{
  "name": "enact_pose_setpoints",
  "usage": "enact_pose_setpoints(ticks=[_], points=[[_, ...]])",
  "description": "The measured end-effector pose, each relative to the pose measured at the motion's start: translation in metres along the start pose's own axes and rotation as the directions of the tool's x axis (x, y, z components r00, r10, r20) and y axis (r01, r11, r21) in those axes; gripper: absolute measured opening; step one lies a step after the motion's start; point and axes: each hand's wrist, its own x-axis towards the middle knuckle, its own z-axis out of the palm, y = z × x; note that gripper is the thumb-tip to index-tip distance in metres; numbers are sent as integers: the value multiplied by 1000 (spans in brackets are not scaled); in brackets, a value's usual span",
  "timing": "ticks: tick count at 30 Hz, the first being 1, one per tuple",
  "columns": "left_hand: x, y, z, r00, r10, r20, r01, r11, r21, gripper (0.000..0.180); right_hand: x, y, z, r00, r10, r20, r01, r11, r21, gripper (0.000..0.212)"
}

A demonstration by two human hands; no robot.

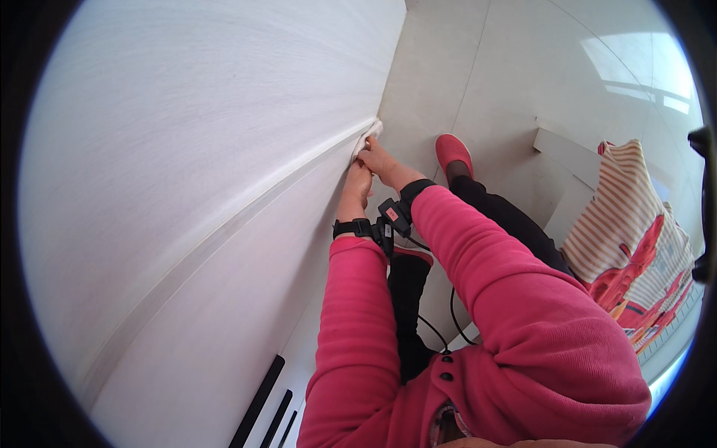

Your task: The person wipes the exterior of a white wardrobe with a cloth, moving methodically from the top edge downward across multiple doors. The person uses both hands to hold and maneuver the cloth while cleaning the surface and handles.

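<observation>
Head view, cloth: white cloth (pixel 367 140), bunched at the far end of the pale ledge (pixel 216 237) along the white panel (pixel 224 97), near the floor.
Right hand: right hand (pixel 383 162), fingers bent and gripping the cloth against the ledge.
Left hand: left hand (pixel 357 184), just below, fingers curled close by the cloth; cannot tell whether they grip it.
Cloth risk: could slide off, the ledge being narrow and the hold bunched; bare knuckles might then scrape the edge.
Wrist risk: black wrist box (pixel 394 215) and left wrist strap (pixel 352 228) sit close together; they could knock if the forearms cross.
Cable risk: black cable (pixel 455 317) loops below the arms; a long reach or a step might pull it tight.
Footing risk: pink shoe (pixel 453 152) on pale tiles (pixel 508 75); a smooth floor and forward lean could cost balance.
Containers: none seen open; black bars (pixel 258 402) at lower left might be drawer handles, contents not visible.
</observation>
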Motion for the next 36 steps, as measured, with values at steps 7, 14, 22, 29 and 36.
enact_pose_setpoints(ticks=[7,14,22,29,36], points=[[-47,-10,3,995,70,-66,-80,983,-164,55,-28,2,17,999,-9,-51,12,998,60,69],[-112,-38,-7,880,349,-323,-405,905,-126,42,-99,-4,61,992,-110,-64,110,994,-2,60],[-286,-10,-8,599,500,-625,-770,572,-281,43,-253,-76,136,854,-491,172,519,821,-239,52],[-447,54,-44,367,671,-644,-930,290,-228,48,-389,-178,216,553,-777,300,799,393,-455,44],[-571,102,-104,44,777,-628,-999,22,-43,51,-507,-264,302,150,-900,410,876,-71,-477,41]])
